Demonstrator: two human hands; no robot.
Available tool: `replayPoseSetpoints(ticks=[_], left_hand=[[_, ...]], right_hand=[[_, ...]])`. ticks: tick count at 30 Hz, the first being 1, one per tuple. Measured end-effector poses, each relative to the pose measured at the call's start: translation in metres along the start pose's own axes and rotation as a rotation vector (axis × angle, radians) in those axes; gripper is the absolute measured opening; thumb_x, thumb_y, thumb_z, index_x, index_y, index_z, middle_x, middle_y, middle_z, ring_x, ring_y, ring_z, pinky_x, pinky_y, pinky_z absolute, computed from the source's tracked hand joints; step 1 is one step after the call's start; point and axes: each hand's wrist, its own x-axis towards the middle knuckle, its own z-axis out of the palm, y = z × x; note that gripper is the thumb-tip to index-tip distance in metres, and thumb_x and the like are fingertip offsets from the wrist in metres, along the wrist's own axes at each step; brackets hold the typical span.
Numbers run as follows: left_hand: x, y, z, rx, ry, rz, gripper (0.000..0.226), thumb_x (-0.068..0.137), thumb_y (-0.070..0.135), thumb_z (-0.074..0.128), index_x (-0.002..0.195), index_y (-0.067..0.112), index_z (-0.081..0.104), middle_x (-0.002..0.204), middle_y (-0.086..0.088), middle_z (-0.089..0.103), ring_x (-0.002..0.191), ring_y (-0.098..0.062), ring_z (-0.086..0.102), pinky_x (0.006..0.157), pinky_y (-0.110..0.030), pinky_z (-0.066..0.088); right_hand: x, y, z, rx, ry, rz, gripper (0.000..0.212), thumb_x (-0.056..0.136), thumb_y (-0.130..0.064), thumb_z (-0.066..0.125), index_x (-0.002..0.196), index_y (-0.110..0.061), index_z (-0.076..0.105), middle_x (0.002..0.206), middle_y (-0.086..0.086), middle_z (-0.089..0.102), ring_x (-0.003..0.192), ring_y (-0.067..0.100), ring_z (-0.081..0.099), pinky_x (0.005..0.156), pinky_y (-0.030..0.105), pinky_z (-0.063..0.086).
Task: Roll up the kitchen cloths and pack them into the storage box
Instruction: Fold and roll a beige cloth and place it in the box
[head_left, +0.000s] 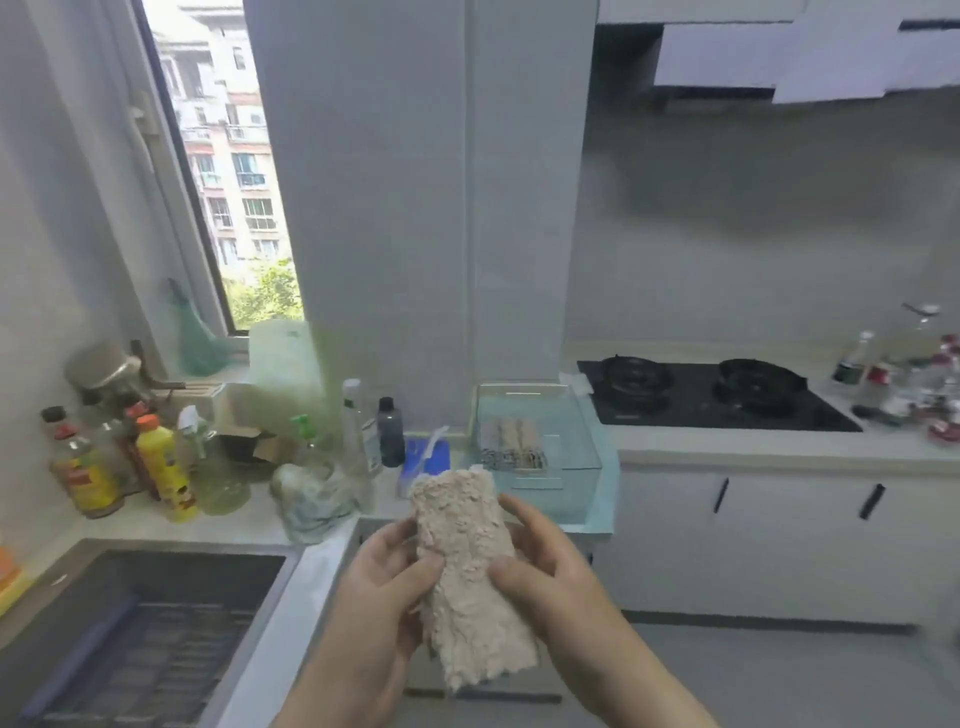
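Note:
A fluffy beige kitchen cloth (470, 571) is rolled or folded into a long bundle and held upright in front of me. My left hand (382, 587) grips its left side with the thumb across the front. My right hand (540, 566) grips its right side the same way. Beyond the cloth, a clear storage box (582, 462) stands on the counter on a light blue mat. Inside it lie a few rolled cloths (514, 441), beige and grey patterned, near the box's left half.
A sink (140, 639) with a rack lies at lower left. Bottles (161, 467) and a spray bottle crowd the left counter. A blue brush (423, 457) lies left of the box. A black gas hob (711, 395) sits to the right, with more bottles (909, 374) at far right.

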Motion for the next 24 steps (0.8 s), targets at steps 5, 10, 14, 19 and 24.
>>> replayPoseSetpoints(ticks=[5,10,14,19,24], left_hand=[[0.080,-0.023,0.050,0.066,-0.083,-0.117,0.052,0.066,0.007,0.065,0.116,0.000,0.054,0.104,-0.028,0.068,0.095,-0.044,0.066,0.094,-0.059,0.047],[0.180,-0.054,0.073,0.213,-0.050,-0.162,0.021,0.091,0.003,0.059,0.111,0.005,0.053,0.093,-0.022,0.072,0.085,-0.038,0.069,0.086,-0.054,0.052],[0.272,-0.071,0.071,0.563,0.009,0.026,0.017,0.086,0.015,0.068,0.092,0.020,0.053,0.095,0.001,0.066,0.083,-0.017,0.066,0.074,-0.030,0.053],[0.399,-0.091,0.061,0.799,-0.090,0.135,0.031,0.087,0.013,0.056,0.074,0.041,0.060,0.089,0.023,0.062,0.092,0.011,0.056,0.080,-0.001,0.039],[0.490,-0.121,0.093,0.476,-0.211,-0.386,0.037,0.078,0.059,0.046,0.101,0.039,0.067,0.105,0.003,0.072,0.101,-0.015,0.066,0.098,-0.041,0.048]], right_hand=[[0.048,0.002,-0.064,0.109,-0.007,0.012,0.070,0.071,-0.021,0.070,0.137,-0.028,0.046,0.130,0.001,0.062,0.118,0.027,0.060,0.100,0.058,0.043],[0.130,0.019,-0.112,0.103,0.142,0.025,0.080,0.063,-0.023,0.075,0.136,-0.029,0.044,0.129,-0.001,0.062,0.112,0.024,0.064,0.091,0.046,0.053],[0.214,0.033,-0.135,-0.025,0.266,0.053,0.084,0.057,-0.024,0.072,0.136,-0.030,0.043,0.128,-0.004,0.060,0.104,0.014,0.067,0.083,0.035,0.056],[0.330,0.041,-0.156,-0.309,0.402,0.114,0.067,0.067,-0.019,0.062,0.129,-0.038,0.044,0.124,-0.011,0.059,0.094,0.004,0.067,0.073,0.020,0.055],[0.407,0.064,-0.190,-0.573,0.513,0.154,0.027,0.073,-0.025,0.061,0.094,-0.041,0.055,0.099,-0.013,0.063,0.090,0.002,0.062,0.079,0.032,0.056]])
